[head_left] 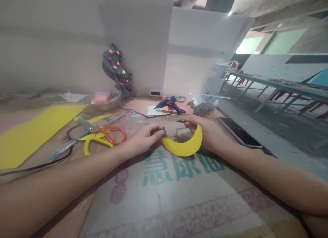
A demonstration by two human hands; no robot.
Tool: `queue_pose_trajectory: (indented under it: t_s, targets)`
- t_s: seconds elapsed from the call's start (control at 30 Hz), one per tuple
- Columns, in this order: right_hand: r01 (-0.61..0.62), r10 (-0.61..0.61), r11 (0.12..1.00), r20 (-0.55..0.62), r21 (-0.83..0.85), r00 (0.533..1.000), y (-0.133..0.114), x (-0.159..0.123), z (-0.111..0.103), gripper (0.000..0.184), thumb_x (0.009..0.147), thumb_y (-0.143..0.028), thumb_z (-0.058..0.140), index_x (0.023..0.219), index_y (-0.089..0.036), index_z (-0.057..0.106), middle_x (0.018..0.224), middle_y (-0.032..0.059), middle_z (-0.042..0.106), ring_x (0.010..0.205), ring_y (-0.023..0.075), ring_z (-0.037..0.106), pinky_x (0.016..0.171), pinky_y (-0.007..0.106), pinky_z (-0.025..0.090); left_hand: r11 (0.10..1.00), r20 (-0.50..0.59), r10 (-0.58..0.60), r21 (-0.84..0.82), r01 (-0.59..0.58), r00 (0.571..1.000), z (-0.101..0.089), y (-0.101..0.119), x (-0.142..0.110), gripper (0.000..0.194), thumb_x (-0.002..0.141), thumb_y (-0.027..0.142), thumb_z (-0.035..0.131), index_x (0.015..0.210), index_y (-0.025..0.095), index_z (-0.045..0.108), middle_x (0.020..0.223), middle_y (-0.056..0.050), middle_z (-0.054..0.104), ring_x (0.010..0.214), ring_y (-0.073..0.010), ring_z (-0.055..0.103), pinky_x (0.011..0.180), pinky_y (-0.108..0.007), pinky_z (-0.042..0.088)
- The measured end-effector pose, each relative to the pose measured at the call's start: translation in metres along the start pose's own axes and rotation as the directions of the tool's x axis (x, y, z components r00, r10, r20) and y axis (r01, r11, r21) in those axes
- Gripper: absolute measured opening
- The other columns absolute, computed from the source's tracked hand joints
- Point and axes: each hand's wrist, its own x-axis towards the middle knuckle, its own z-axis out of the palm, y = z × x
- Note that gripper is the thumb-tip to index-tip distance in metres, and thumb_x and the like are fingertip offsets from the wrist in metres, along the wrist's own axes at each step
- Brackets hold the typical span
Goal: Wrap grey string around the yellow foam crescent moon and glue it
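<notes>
A yellow paper crescent (180,148) hangs curved between my hands above the printed cardboard. My left hand (148,137) pinches its left tip between thumb and fingers, where a bit of grey yarn (164,130) shows. Behind the crescent's right tip is my right hand (198,125), its fingers closed. From those fingers a thin dark pointed tool (180,121) sticks out to the left; its exact kind is unclear. A thin grey strand runs near the right fingers. Whether the right hand also grips the crescent is hidden.
Orange-handled scissors (112,134) and yellow-handled pliers (96,141) lie left, near a yellow sheet (38,134). A blue glue gun (170,104) stands behind, beside grey yarn (204,109). A phone (239,131) lies right. A decorated dark crescent (111,65) stands against the wall.
</notes>
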Motion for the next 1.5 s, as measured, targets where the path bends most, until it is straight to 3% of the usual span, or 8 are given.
queue_pose_trajectory:
  t_s: [0.1, 0.23, 0.6, 1.13, 1.5]
  targets:
    - [0.137, -0.135, 0.988, 0.042, -0.074, 0.99, -0.003, -0.003, 0.01, 0.044, 0.099, -0.045, 0.029, 0.12, -0.022, 0.06, 0.11, 0.0091, 0.065, 0.104, 0.0243, 0.059, 0.092, 0.041, 0.047, 0.999, 0.004, 0.021, -0.026, -0.02, 1.0, 0.0, -0.002, 0.001, 0.024, 0.09, 0.037, 0.047, 0.082, 0.017, 0.056, 0.075, 0.002, 0.053, 0.069, -0.0126, 0.047, 0.063, -0.024, 0.038]
    - [0.186, -0.182, 0.977, 0.046, -0.108, 0.982, 0.001, -0.004, 0.018, 0.045, 0.099, -0.045, 0.028, 0.133, -0.023, 0.049, 0.114, 0.011, 0.06, 0.107, 0.0257, 0.056, 0.092, 0.044, 0.046, 0.997, 0.006, 0.003, -0.081, -0.003, 1.0, 0.001, -0.004, 0.002, 0.023, 0.089, 0.038, 0.049, 0.082, 0.017, 0.056, 0.072, 0.002, 0.052, 0.067, -0.0124, 0.046, 0.061, -0.024, 0.036]
    - [0.315, -0.303, 0.931, 0.092, -0.184, 0.949, 0.009, -0.004, 0.022, 0.021, 0.094, -0.032, 0.049, 0.111, -0.024, 0.058, 0.086, 0.0045, 0.058, 0.078, 0.0191, 0.053, 0.069, 0.033, 0.043, 0.999, 0.025, -0.016, -0.032, 0.017, 1.0, 0.0, 0.001, 0.001, 0.024, 0.088, 0.039, 0.049, 0.086, 0.017, 0.058, 0.077, 0.0, 0.054, 0.07, -0.0138, 0.048, 0.062, -0.025, 0.038]
    - [0.365, -0.349, 0.92, 0.126, -0.14, 0.929, 0.015, -0.005, 0.029, 0.025, 0.092, -0.03, 0.053, 0.117, -0.026, 0.057, 0.084, 0.0036, 0.058, 0.073, 0.0179, 0.052, 0.065, 0.031, 0.041, 0.992, 0.053, -0.02, -0.126, 0.027, 0.998, -0.001, -0.003, 0.002, 0.02, 0.087, 0.036, 0.051, 0.087, 0.017, 0.058, 0.076, 0.001, 0.055, 0.069, -0.0129, 0.049, 0.063, -0.024, 0.04]
    - [0.397, -0.38, 0.907, 0.135, -0.141, 0.915, 0.008, -0.004, 0.024, 0.025, 0.093, -0.026, 0.051, 0.117, -0.024, 0.056, 0.084, 0.004, 0.058, 0.075, 0.0176, 0.051, 0.066, 0.03, 0.042, 0.995, 0.058, 0.009, -0.096, -0.003, 0.998, -0.002, -0.005, 0.002, 0.021, 0.087, 0.038, 0.051, 0.086, 0.018, 0.06, 0.077, 0.001, 0.057, 0.066, -0.0121, 0.049, 0.06, -0.024, 0.039]
